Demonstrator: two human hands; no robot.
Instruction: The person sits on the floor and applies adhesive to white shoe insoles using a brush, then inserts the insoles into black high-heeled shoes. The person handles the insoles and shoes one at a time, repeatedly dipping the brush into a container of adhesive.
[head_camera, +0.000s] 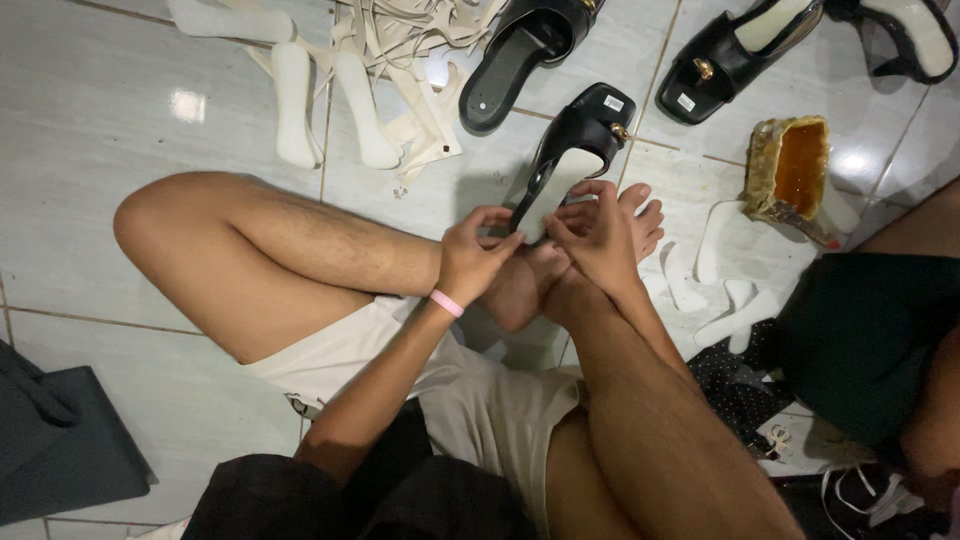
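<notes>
The person sat cross-legged on the tiled floor. A sandal lay just beyond the feet, its heel end between the left hand and right hand. Insoles lay farther left, more sandals behind, a tub to the right.

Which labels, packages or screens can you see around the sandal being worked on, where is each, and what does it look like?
Sticker on the held black sandal: small white rectangle on the toe strap, dark print.
Sticker on the black sandal upper right: small white rectangle at its toe end, dark print.
No packages or screens in view.
Left hand and right hand grip the held sandal's pale insole end.
</notes>
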